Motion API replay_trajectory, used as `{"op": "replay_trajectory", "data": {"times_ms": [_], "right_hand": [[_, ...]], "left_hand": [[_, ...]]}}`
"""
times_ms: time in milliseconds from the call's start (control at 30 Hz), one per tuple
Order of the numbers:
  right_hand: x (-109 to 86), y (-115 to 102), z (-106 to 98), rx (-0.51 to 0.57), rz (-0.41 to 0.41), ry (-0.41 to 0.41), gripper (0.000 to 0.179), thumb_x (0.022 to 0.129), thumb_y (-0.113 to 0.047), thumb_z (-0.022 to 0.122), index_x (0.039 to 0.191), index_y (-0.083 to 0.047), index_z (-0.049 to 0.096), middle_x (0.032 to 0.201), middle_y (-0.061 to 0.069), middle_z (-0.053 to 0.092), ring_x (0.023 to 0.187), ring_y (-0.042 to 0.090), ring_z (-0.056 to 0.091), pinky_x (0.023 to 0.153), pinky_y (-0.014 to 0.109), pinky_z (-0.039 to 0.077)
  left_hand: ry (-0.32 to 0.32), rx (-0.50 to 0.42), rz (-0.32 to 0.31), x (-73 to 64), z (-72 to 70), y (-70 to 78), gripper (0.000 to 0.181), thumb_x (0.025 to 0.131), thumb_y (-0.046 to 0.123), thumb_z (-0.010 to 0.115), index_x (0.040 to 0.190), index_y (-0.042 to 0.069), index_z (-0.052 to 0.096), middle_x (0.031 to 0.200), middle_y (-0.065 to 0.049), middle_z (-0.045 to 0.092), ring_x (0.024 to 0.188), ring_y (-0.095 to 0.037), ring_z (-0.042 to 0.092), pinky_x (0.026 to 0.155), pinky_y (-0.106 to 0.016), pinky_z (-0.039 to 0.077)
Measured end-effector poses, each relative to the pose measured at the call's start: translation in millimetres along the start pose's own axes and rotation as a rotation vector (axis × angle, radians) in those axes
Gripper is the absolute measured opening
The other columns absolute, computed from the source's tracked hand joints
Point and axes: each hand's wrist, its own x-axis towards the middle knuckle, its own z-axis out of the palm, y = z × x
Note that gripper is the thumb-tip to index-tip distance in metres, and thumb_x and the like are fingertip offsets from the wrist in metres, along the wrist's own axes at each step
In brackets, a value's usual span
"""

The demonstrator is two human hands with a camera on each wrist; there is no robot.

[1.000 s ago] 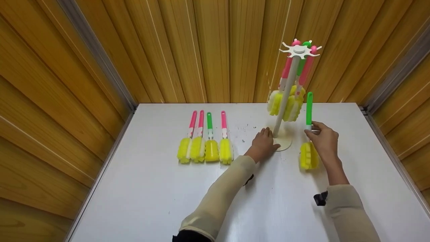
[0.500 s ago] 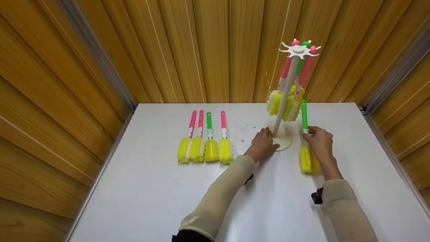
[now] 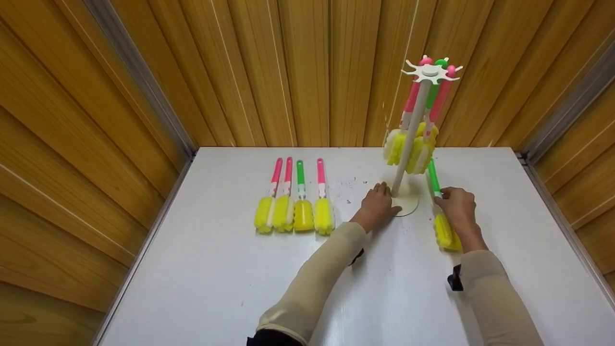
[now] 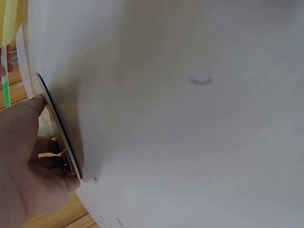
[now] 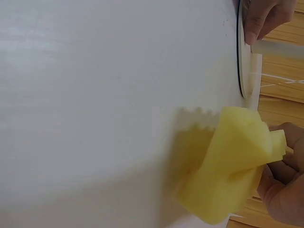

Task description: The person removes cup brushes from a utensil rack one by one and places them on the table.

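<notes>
My left hand (image 3: 376, 206) rests on the round base (image 3: 408, 204) of a white hanging stand (image 3: 411, 137), fingers beside the pole; the left wrist view shows thumb and fingertips along the base's rim (image 4: 59, 126). To the right, my right hand (image 3: 457, 206) pinches a sponge cup brush at the white neck below its green handle (image 3: 434, 178). Its yellow sponge head (image 5: 228, 171) points toward me, close over the table, casting a shadow. The handle leans back and left, its tip near the hanging sponges. Two pink-handled brushes (image 3: 438, 103) and a green-handled one (image 3: 431, 96) hang from the stand's hooks.
Several sponge brushes lie in a row at the table's left middle: two pink-handled (image 3: 283, 214) side by side, a green-handled one (image 3: 303, 215), and another pink-handled one (image 3: 324, 216). The white table (image 3: 202, 278) ends at wood-look panels (image 3: 307, 72) behind and at both sides.
My right hand has come down slightly toward me and to the left; the brush's green handle has dropped and tilted left. My left hand has stayed on the base.
</notes>
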Motion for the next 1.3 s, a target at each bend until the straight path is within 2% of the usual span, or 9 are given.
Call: {"op": "replay_trajectory", "data": {"times_ms": [367, 533, 700, 1033, 1300], "right_hand": [[7.5, 0, 12, -0.034, -0.017, -0.032, 0.047, 0.101, -0.017, 0.060, 0.137, 0.012, 0.053, 0.128, 0.034, 0.060, 0.113, 0.043, 0.060, 0.100, 0.054, 0.049], [12.4, -1, 16, -0.075, -0.049, -0.030, 0.045, 0.100, -0.015, 0.059, 0.134, 0.014, 0.055, 0.127, 0.034, 0.060, 0.110, 0.044, 0.060, 0.097, 0.055, 0.050], [18.0, -3, 19, -0.117, -0.079, -0.031, 0.043, 0.100, -0.012, 0.059, 0.132, 0.017, 0.055, 0.128, 0.035, 0.059, 0.111, 0.045, 0.060, 0.098, 0.056, 0.050], [24.6, -12, 19, -0.156, -0.027, -0.101, 0.042, 0.101, -0.011, 0.058, 0.131, 0.017, 0.054, 0.129, 0.036, 0.058, 0.108, 0.041, 0.059, 0.102, 0.058, 0.047], [32.0, -12, 17, -0.194, -0.022, -0.134, 0.039, 0.099, -0.008, 0.060, 0.127, 0.019, 0.057, 0.124, 0.036, 0.060, 0.107, 0.040, 0.060, 0.101, 0.057, 0.048]], "left_hand": [[0.001, -0.020, 0.000, 1.6, 2.9, -1.8, 0.074, 0.101, 0.058, 0.051, 0.153, 0.006, 0.041, 0.157, -0.005, 0.038, 0.140, -0.019, 0.042, 0.114, -0.030, 0.039], [-0.017, 0.023, -0.013, 3.1, 3.4, -0.5, 0.076, 0.101, 0.060, 0.048, 0.155, 0.006, 0.039, 0.159, -0.004, 0.036, 0.143, -0.017, 0.039, 0.116, -0.028, 0.036], [-0.004, 0.027, -0.016, 2.8, 1.3, 0.3, 0.076, 0.101, 0.060, 0.049, 0.154, 0.006, 0.040, 0.157, -0.003, 0.039, 0.137, -0.016, 0.044, 0.112, -0.027, 0.040], [0.019, 0.000, -0.012, 0.0, -2.6, -1.9, 0.073, 0.101, 0.057, 0.052, 0.151, 0.005, 0.043, 0.153, -0.004, 0.044, 0.131, -0.016, 0.049, 0.109, -0.027, 0.043], [0.006, -0.009, 0.004, 0.3, -2.2, -0.2, 0.072, 0.101, 0.057, 0.052, 0.151, 0.005, 0.044, 0.154, -0.005, 0.042, 0.132, -0.016, 0.048, 0.112, -0.027, 0.040]]}}
